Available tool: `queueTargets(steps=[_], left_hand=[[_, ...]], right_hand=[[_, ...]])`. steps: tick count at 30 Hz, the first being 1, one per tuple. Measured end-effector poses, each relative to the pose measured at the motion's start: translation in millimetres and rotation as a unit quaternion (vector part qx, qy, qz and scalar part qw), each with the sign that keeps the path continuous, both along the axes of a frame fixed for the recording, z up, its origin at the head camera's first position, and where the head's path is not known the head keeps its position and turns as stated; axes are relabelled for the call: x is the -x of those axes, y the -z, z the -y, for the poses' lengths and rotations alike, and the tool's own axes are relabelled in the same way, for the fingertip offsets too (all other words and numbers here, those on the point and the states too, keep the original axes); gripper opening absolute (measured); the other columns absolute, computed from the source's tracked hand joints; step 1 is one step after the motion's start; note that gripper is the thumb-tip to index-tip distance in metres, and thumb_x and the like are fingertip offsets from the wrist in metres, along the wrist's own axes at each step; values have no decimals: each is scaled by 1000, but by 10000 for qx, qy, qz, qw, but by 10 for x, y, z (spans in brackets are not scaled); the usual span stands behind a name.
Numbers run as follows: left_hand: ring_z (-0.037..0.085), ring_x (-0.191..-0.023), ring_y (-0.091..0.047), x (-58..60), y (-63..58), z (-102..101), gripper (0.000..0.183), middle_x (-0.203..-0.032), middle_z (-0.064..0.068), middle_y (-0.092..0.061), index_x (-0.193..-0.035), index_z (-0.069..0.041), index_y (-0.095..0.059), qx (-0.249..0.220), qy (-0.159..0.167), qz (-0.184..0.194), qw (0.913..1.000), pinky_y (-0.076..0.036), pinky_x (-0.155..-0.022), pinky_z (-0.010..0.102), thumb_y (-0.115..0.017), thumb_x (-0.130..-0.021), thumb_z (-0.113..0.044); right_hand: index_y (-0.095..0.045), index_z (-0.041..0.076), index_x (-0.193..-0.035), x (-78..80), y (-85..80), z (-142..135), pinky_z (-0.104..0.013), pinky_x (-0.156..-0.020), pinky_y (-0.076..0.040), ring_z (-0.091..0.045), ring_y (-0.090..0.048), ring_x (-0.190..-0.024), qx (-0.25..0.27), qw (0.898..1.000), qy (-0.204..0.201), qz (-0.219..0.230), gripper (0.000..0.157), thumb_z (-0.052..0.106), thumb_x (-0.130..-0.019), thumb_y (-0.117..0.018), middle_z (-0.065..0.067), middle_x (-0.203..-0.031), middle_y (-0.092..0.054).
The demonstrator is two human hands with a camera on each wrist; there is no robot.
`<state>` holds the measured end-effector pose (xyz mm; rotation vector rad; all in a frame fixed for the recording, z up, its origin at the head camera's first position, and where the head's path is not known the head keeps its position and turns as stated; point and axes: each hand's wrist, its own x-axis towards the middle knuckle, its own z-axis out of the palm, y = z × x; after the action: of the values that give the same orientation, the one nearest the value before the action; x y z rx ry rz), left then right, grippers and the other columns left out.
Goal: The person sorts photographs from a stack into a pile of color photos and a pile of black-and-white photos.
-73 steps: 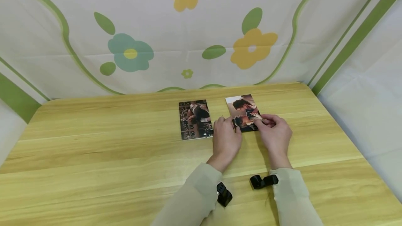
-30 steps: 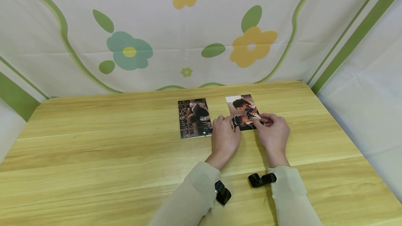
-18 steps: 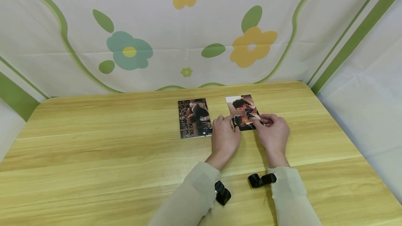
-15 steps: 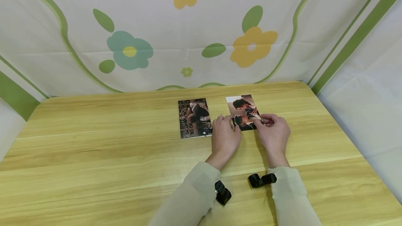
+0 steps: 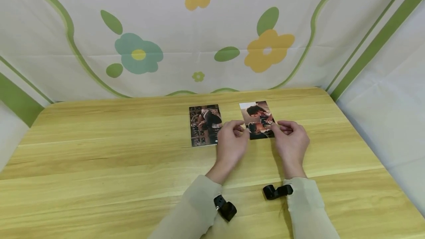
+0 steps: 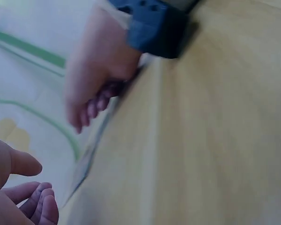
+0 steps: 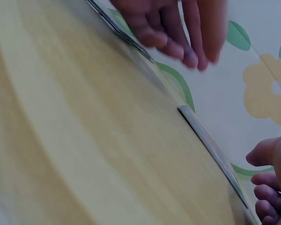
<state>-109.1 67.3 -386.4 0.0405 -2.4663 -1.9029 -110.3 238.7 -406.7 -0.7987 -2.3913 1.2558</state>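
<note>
Two photo cards lie flat on the table in the head view. The left one (image 5: 205, 125) looks like a stack of several thin cards in the right wrist view; the right card (image 5: 258, 115) shows people in brown and red tones. My left hand (image 5: 231, 141) hovers between the two, its fingers loosely bent and holding nothing, partly covering the stack's right edge. At the right card's lower right corner is my right hand (image 5: 292, 141). Its thumb (image 7: 262, 152) and fingers stand apart in the right wrist view, with nothing seen between them.
The wooden table (image 5: 99, 165) extends widely to the left. A white cloth (image 5: 199, 32) with printed flowers hangs behind it, and another white sheet (image 5: 391, 95) borders the right side. Black wrist cameras (image 5: 227, 210) sit at both cuffs.
My left hand has come off the right card's lower left corner and moved slightly left, its fingers lifted. My right hand and both photo cards have stayed about where they were.
</note>
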Motion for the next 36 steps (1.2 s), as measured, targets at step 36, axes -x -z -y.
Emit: queueTargets(steps=[36], left_hand=[[22, -104, -66, -199, 61, 1448, 25, -118, 15, -74, -124, -6, -78, -96, -1591, 741, 9844, -51, -84, 22, -69, -102, -15]], right_hand=[[-78, 10, -125, -176, -95, 920, -16, -80, -52, -20, -66, -99, 578, 9783, -1964, -316, 33, 17, -93, -82, -9, -110, -72]])
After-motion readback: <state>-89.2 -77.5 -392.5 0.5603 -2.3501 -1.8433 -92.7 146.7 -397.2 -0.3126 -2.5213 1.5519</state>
